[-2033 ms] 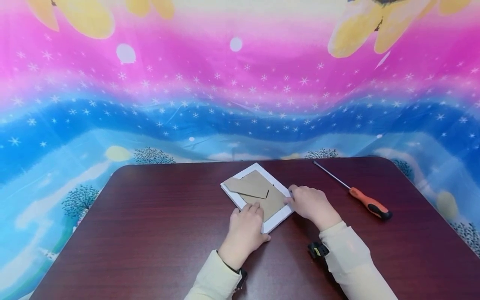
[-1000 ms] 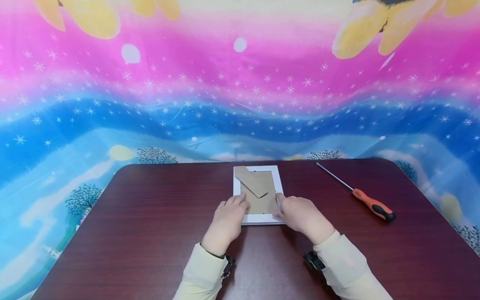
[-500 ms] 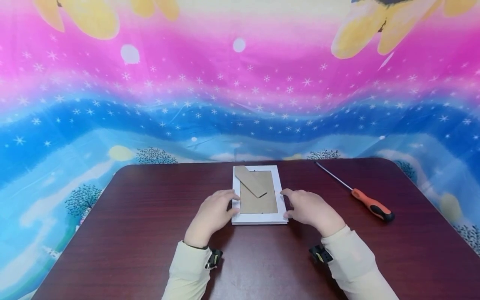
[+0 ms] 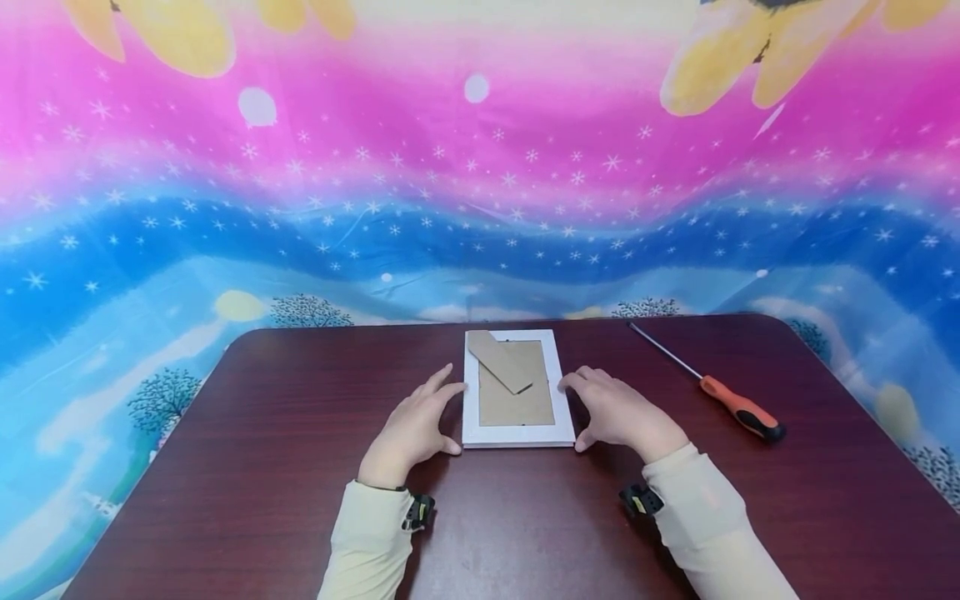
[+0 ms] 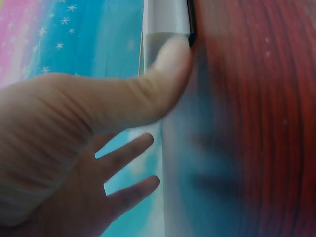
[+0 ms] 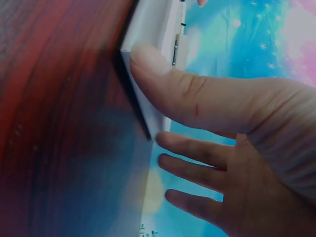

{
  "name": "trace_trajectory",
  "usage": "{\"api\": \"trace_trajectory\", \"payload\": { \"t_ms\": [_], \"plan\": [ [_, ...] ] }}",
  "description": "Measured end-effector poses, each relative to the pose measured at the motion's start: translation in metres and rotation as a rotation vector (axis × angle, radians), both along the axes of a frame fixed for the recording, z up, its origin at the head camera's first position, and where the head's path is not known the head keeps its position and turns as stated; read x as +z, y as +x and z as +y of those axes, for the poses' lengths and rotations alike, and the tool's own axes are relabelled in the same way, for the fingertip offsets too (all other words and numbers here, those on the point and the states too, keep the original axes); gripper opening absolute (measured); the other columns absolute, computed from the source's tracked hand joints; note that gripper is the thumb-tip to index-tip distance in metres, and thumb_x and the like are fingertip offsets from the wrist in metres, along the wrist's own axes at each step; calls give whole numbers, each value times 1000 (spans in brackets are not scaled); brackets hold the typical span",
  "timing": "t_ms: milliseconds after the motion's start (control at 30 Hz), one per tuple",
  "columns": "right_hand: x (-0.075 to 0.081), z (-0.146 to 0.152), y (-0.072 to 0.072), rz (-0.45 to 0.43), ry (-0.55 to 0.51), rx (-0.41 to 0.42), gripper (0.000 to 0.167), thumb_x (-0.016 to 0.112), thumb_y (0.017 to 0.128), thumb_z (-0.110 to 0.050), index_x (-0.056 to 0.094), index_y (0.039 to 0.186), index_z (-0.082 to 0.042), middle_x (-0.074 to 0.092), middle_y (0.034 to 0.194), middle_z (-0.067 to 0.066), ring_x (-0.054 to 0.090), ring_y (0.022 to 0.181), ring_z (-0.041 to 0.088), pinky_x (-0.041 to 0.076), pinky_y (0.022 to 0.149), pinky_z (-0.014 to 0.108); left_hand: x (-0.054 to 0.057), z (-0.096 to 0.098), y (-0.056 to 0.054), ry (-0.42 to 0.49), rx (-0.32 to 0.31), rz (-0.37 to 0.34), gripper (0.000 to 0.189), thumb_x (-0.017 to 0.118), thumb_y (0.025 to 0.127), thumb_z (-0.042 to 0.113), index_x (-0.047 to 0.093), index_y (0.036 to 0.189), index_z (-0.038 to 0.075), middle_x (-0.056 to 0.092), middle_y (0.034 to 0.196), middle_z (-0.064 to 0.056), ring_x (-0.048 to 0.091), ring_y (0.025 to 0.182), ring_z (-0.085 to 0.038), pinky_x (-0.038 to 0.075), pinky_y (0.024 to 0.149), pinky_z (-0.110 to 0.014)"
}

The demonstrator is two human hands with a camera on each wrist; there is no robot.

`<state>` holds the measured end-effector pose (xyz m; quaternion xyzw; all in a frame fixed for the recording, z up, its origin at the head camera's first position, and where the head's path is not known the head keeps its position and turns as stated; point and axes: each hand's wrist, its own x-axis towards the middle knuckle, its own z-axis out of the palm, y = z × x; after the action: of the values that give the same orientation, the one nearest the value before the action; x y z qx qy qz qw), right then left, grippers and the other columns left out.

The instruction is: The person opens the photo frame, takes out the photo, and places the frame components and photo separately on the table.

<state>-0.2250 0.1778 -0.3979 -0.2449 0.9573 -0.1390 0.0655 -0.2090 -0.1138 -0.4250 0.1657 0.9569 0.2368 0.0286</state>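
A white picture frame (image 4: 517, 436) lies face down and squared up on the table, its brown backing board (image 4: 517, 408) upward. A brown easel stand (image 4: 498, 360) lies slanted across the board, reaching over the upper left border. My left hand (image 4: 408, 429) is spread beside the frame's left edge, index fingertip and thumb right at that edge. On the opposite side my right hand (image 4: 618, 412) has its fingertips at the right edge and its thumb by the near right corner. In the right wrist view the thumb (image 6: 150, 59) overlaps the white frame edge (image 6: 148, 24).
A screwdriver (image 4: 738, 404) with an orange and black handle lies to the right, its shaft pointing to the table's far edge. The dark red-brown table (image 4: 300, 400) has rounded far corners. Behind it hangs a colourful printed cloth (image 4: 450, 183).
The frame has been turned from a diagonal to a straight position. My left hand has come off the backing board and moved left to the frame's side; the right hand stays along the right edge.
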Motion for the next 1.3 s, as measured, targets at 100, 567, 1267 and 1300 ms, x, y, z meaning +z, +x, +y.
{"api": "trace_trajectory", "payload": {
  "t_ms": [100, 567, 1267, 1300],
  "plan": [
    [-4, 0, -1, 33, -6, 16, 81, 97, 59, -15, 57, 129, -2, 52, 125, 16, 50, 118, 36, 45, 96, 51, 0, 2, -1, 13, -30, 7, 90, 94, 65, 14, 52, 144, 14, 30, 159, -9, 36, 140, -36, 38, 107, -54],
    [-9, -1, -1, 50, -32, 35, 88, 97, 57, -11, 54, 133, -4, 48, 132, 19, 47, 122, 38, 43, 98, 53, -5, 9, 1, -20, -34, 40, 85, 93, 66, 19, 56, 143, 22, 39, 151, -12, 36, 138, -34, 36, 107, -58],
    [-12, -6, 2, 94, 6, 59, 85, 97, 58, -12, 60, 134, -10, 45, 141, 22, 43, 129, 42, 39, 102, 60, -6, 7, 2, -74, -40, 83, 83, 92, 66, 22, 57, 141, 21, 41, 152, -11, 33, 140, -35, 34, 108, -58],
    [-11, -6, 2, 93, 13, 51, 85, 97, 58, -12, 60, 135, -10, 45, 142, 22, 42, 130, 42, 38, 103, 60, -6, 7, 1, -71, -41, 84, 83, 92, 65, 22, 58, 141, 22, 42, 151, -11, 35, 140, -35, 34, 108, -58]
  ]
}}
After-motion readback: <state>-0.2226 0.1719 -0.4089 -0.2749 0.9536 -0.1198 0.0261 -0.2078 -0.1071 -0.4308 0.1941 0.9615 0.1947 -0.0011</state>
